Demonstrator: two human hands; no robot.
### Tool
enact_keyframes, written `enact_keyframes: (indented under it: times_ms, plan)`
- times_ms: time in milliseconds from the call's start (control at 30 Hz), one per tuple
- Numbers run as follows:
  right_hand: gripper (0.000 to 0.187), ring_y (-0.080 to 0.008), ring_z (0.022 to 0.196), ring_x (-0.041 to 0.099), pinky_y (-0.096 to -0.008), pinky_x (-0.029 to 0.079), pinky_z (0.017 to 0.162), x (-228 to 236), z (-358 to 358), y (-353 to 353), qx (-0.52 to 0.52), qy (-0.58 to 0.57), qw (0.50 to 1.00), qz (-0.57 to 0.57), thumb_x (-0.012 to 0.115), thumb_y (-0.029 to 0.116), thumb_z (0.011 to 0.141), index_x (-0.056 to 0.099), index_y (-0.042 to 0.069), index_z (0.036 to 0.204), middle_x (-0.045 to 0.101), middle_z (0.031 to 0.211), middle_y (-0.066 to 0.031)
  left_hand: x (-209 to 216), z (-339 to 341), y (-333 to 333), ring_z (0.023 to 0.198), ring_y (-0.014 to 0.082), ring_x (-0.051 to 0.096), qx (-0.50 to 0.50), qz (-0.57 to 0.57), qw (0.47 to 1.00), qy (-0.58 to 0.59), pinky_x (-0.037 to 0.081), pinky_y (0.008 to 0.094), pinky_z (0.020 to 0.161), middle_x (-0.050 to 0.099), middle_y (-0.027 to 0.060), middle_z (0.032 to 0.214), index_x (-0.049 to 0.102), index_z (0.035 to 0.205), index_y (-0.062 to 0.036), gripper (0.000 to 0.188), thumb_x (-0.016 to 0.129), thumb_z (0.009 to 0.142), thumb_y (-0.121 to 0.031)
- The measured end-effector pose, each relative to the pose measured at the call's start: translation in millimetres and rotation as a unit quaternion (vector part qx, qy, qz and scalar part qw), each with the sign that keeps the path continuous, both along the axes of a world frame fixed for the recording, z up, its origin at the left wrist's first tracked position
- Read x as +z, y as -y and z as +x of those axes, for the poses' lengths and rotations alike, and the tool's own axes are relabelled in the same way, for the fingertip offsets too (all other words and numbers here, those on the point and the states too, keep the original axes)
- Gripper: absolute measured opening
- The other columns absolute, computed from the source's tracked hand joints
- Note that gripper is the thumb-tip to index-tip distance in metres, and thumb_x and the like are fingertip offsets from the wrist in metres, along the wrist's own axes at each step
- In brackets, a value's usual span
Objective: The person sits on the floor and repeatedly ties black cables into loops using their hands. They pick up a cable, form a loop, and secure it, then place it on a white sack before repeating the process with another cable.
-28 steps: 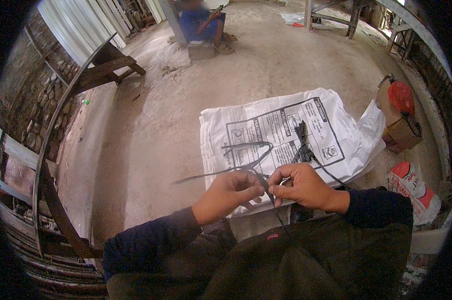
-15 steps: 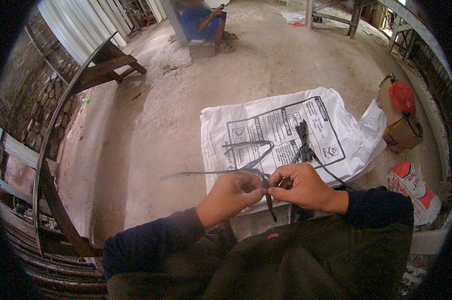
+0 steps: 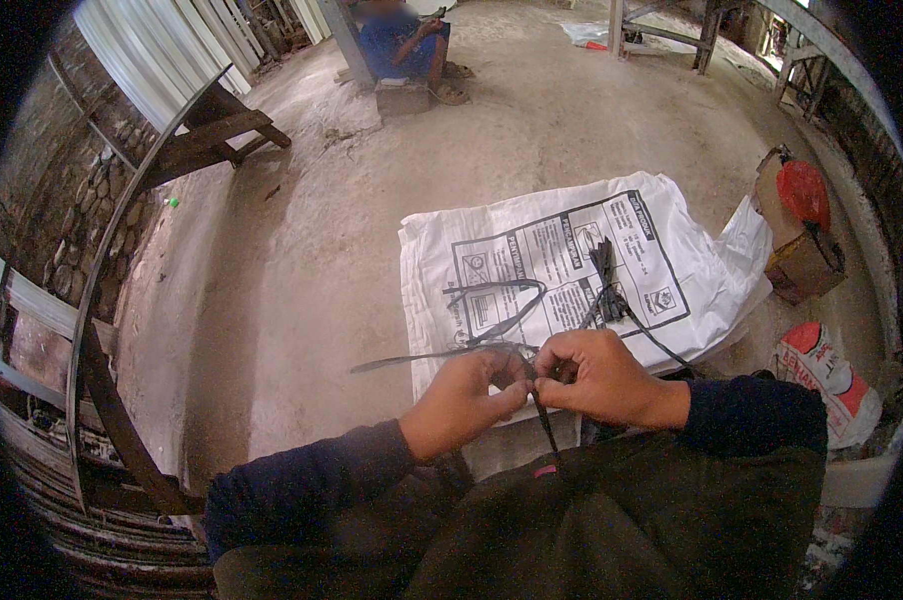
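Observation:
My left hand (image 3: 462, 395) and my right hand (image 3: 612, 380) meet over the near edge of a white printed sack (image 3: 427, 245). Both are closed in a pinch on thin black strips (image 3: 517, 320) that cross between the fingertips. One strip end sticks out to the left past the sack, another bends back in a loop above it, and a short tail hangs down toward my lap. Whether the strips are knotted is hidden by my fingers. Beyond my right hand, a small bundle of black strips (image 3: 604, 285) lies on the sack, with one strand running toward my right sleeve.
At the right stand a cardboard box (image 3: 797, 265) with a red bag (image 3: 804, 195) on it and a red-and-white sack (image 3: 830, 385). A dark wooden frame (image 3: 207, 135) is at the left. Farther off, a person in blue (image 3: 394, 50) sits beside a post.
The strip end at the left has shifted right, toward my left hand. Below my fingers the hanging tail now reaches lower. Both hands stay pinched together, moved only slightly.

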State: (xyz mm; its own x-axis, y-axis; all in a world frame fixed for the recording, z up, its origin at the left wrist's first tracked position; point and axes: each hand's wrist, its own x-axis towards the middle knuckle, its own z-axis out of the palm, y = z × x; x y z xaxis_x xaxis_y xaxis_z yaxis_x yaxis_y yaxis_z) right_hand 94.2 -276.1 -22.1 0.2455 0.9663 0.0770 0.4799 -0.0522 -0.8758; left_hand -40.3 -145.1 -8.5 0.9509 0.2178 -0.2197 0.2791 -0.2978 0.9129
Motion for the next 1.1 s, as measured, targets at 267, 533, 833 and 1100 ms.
enact_keyframes:
  times_ms: [267, 533, 833, 1100]
  plan:
    - [0.012, -0.0081, 0.053, 0.053, -0.0233, 0.042, 0.049, -18, 18, -5, -0.028, -0.025, 0.999, -0.039, 0.061, 0.009, 0.07, 0.057, -0.002, 0.072, 0.055, 0.061, -0.0054, -15, 0, -7, 0.084, 0.0146, 0.054, 0.016, -0.061, 0.997, 0.037, 0.041, 0.0264, 0.077, 0.059, 0.0085, 0.088, 0.056, 0.087, 0.0009, 0.015, 0.051, 0.079, -0.011]
    - [0.008, -0.0087, 0.055, 0.054, -0.0215, 0.044, 0.051, -30, 37, -5, -0.055, -0.15, 0.982, -0.101, 0.055, 0.008, 0.075, 0.053, 0.0, 0.074, 0.055, 0.062, -0.0037, -2, 0, -18, 0.091, 0.0164, 0.054, 0.058, -0.375, 0.922, 0.079, 0.04, 0.0291, 0.083, 0.055, 0.0085, 0.091, 0.045, 0.083, -0.0063, 0.005, 0.043, 0.081, -0.011]
    - [0.008, -0.0132, 0.063, 0.059, -0.0248, 0.048, 0.056, -20, 34, -6, -0.04, -0.323, 0.94, -0.104, 0.054, 0.008, 0.077, 0.05, 0.002, 0.079, 0.058, 0.071, -0.0077, -8, 2, -23, 0.07, 0.0113, 0.049, 0.113, -0.379, 0.917, 0.05, 0.045, 0.0303, 0.077, 0.044, 0.0005, 0.074, 0.043, 0.088, -0.0073, 0.007, 0.045, 0.082, -0.01]
    - [0.005, -0.0158, 0.059, 0.055, -0.0269, 0.046, 0.056, -7, 32, -3, -0.022, -0.534, 0.844, -0.052, 0.047, 0.011, 0.077, 0.044, 0.006, 0.077, 0.055, 0.068, -0.0082, -8, 2, -17, 0.073, 0.0093, 0.047, 0.11, -0.349, 0.93, 0.033, 0.047, 0.0304, 0.075, 0.043, -0.0007, 0.079, 0.043, 0.089, -0.0091, 0.006, 0.044, 0.085, -0.014]
